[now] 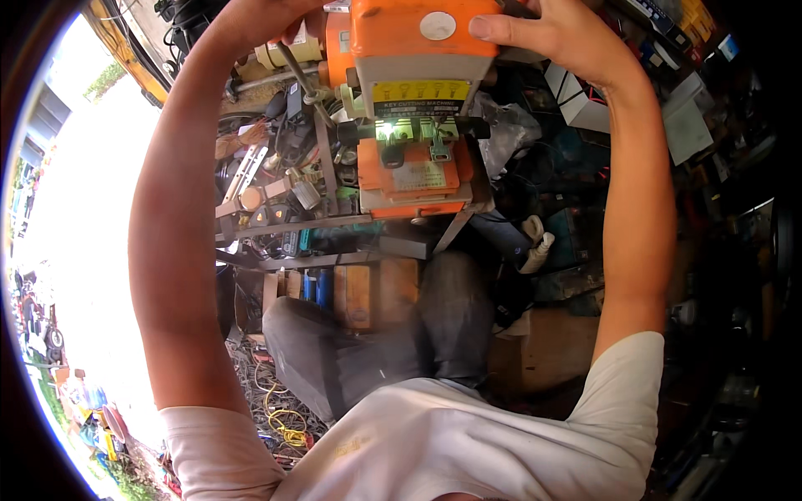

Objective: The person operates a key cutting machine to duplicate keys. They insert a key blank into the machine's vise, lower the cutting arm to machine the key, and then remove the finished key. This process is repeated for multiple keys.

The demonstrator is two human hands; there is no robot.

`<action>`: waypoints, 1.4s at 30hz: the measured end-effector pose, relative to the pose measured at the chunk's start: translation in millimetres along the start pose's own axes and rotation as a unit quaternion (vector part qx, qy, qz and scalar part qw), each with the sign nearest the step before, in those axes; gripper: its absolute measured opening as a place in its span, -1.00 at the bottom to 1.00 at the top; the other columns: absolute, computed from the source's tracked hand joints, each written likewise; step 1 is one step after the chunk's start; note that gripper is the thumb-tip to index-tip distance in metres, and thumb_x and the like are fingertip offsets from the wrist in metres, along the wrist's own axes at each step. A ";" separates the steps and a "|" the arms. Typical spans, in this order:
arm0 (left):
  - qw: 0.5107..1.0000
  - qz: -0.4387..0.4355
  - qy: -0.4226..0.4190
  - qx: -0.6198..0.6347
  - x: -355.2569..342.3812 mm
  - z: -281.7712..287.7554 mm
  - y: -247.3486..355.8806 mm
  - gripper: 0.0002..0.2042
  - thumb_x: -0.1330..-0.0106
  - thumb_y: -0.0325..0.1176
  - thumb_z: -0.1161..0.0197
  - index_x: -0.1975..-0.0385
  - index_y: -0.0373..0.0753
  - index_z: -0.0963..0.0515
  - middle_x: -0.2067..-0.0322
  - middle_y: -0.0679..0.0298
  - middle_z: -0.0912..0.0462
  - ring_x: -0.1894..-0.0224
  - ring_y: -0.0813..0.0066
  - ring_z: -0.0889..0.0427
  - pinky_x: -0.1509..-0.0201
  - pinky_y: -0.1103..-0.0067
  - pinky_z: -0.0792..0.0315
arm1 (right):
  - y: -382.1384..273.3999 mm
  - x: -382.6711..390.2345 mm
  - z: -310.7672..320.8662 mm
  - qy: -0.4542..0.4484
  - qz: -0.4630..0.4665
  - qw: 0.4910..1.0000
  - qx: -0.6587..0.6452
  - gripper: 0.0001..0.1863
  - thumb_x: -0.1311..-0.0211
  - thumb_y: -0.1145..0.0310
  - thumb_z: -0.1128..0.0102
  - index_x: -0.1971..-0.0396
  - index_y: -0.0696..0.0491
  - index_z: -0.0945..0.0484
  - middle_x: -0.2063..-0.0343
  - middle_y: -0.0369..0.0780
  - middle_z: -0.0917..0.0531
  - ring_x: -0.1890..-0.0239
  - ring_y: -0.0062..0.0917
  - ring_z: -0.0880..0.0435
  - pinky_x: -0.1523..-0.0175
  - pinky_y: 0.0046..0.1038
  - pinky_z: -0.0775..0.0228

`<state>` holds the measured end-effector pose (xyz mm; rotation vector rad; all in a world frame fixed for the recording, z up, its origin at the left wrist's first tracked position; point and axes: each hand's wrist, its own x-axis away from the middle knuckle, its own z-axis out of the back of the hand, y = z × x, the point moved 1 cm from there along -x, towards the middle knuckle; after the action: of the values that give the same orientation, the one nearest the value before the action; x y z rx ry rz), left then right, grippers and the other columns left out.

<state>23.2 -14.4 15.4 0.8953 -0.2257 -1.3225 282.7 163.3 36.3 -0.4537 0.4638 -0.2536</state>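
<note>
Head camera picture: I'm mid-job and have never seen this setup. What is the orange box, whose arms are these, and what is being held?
The picture comes from a wide fisheye camera worn on the person's head, looking down, so straight edges bend near the rim. Both bare forearms rising from the lower edge belong to the wearer. The boxy orange metal machine stands on a cluttered metal workbench. A small light glows at the machine's clamp area, where a dark-headed key hangs. The left hand is at the machine's upper left, mostly cut off by the frame. The right hand rests on its top right corner, thumb flat on the housing. Neither hand clearly holds a loose item. Below are the wearer's grey-trousered knees.
</note>
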 end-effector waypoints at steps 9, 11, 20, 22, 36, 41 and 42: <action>0.998 0.019 0.000 -0.060 -2.1 5.3 -21.1 -0.43 -0.43 0.15 -0.22 -0.21 -0.18 -0.61 0.50 0.40 -0.63 0.59 0.72 -0.42 0.47 0.65 -0.40 | -17.8 17.6 -16.6 0.062 0.001 0.997 -0.056 -0.42 -0.15 0.12 -0.61 0.16 0.11 -0.35 0.37 -0.36 -0.31 0.34 -0.66 -0.31 0.27 -0.54 -0.29; 0.981 0.021 -0.030 -0.193 -12.7 26.6 -56.9 -0.41 -0.53 0.24 -0.02 -0.14 -0.17 -0.63 0.41 0.26 -0.64 0.44 0.59 -0.58 0.29 0.59 -0.51 | -18.7 19.4 -16.9 0.074 0.023 0.996 -0.039 -0.42 -0.16 0.12 -0.61 0.17 0.10 -0.34 0.38 -0.36 -0.32 0.35 -0.66 -0.32 0.28 -0.54 -0.30; 1.000 -0.006 0.027 -0.002 7.2 1.0 -4.1 -0.39 -0.37 0.11 -0.34 -0.24 -0.23 -0.58 0.53 0.43 -0.64 0.67 0.77 -0.35 0.56 0.68 -0.35 | -20.1 21.2 -22.4 0.108 0.006 0.994 0.019 -0.45 -0.16 0.11 -0.60 0.22 0.10 -0.36 0.40 -0.36 -0.36 0.35 -0.64 -0.34 0.25 -0.48 -0.34; 1.000 -0.001 0.029 -0.002 5.0 -1.0 -2.0 -0.39 -0.36 0.11 -0.35 -0.24 -0.23 -0.58 0.53 0.43 -0.64 0.66 0.76 -0.34 0.55 0.68 -0.35 | -6.9 20.2 -23.2 0.125 0.055 0.991 -0.007 -0.46 -0.16 0.12 -0.60 0.22 0.10 -0.37 0.40 -0.35 -0.37 0.34 -0.64 -0.35 0.24 -0.48 -0.34; 0.999 0.010 0.034 -0.011 1.9 -6.1 -2.9 -0.39 -0.33 0.11 -0.36 -0.25 -0.18 -0.58 0.58 0.45 -0.58 0.67 0.74 -0.33 0.56 0.65 -0.36 | -22.4 31.1 -26.8 0.151 0.039 0.988 0.017 -0.48 -0.17 0.11 -0.59 0.24 0.10 -0.40 0.40 -0.36 -0.40 0.34 -0.64 -0.35 0.24 -0.50 -0.34; 0.999 0.013 0.044 -0.009 7.4 0.9 3.0 -0.39 -0.34 0.10 -0.36 -0.24 -0.21 -0.59 0.63 0.46 -0.51 0.67 0.74 -0.31 0.57 0.65 -0.33 | -8.9 26.0 -31.4 0.182 0.077 0.980 -0.008 -0.47 -0.16 0.08 -0.59 0.23 0.09 -0.41 0.40 -0.38 -0.39 0.34 -0.65 -0.34 0.24 -0.52 -0.32; 0.999 0.012 0.042 -0.003 6.9 1.0 0.7 -0.39 -0.34 0.10 -0.37 -0.24 -0.22 -0.59 0.64 0.46 -0.50 0.67 0.74 -0.31 0.57 0.65 -0.32 | -13.3 26.7 -31.5 0.176 0.064 0.982 -0.009 -0.47 -0.16 0.09 -0.59 0.23 0.09 -0.41 0.40 -0.38 -0.39 0.34 -0.65 -0.34 0.24 -0.52 -0.32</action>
<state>25.1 -21.1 14.3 0.9374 -0.1662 -1.2593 288.8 131.3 7.6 -0.3948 0.8400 -0.2052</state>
